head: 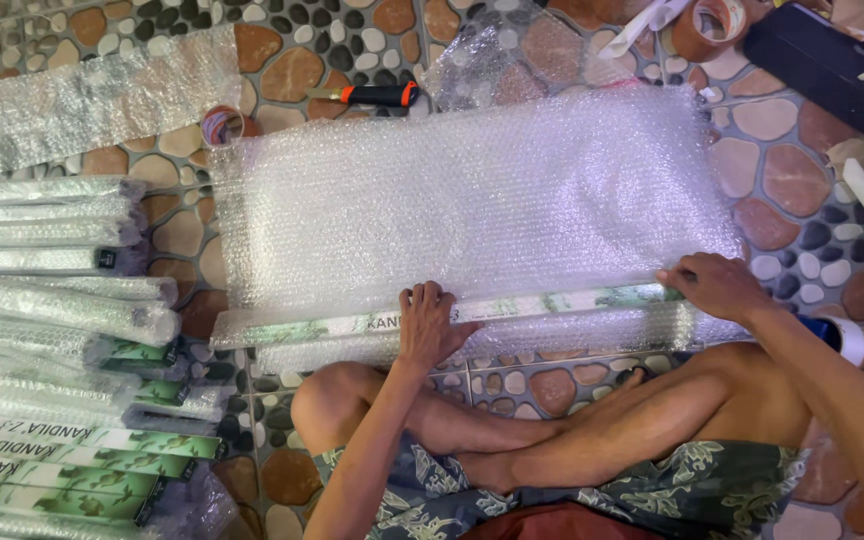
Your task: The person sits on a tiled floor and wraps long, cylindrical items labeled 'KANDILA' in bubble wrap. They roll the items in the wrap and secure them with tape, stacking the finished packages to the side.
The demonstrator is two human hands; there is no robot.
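We sit cross-legged on a floor of rounded brown, cream and black pebble tiles (782, 150). Spread before us lies a large sheet of bubble wrap (472, 190), and along its near edge rests a long, slim white-and-green box (542, 303), lying left to right just beyond our knees, its left part already under a fold of the wrap. Our left hand (430, 325) presses flat on the middle of the box, fingers together and pointing away from us. Our right hand (714, 285) lies on the box's right end, fingers stretched out and close together, pressing down rather than clamped around it.

To the left a stack of similar long boxes (52, 300) lies, most already wrapped in bubble wrap, a few bare ones nearest us. On the far side we see a smaller piece of bubble wrap (102, 95), an orange-and-black utility knife (377, 95), and a roll of brown tape (709, 28) at the far right.
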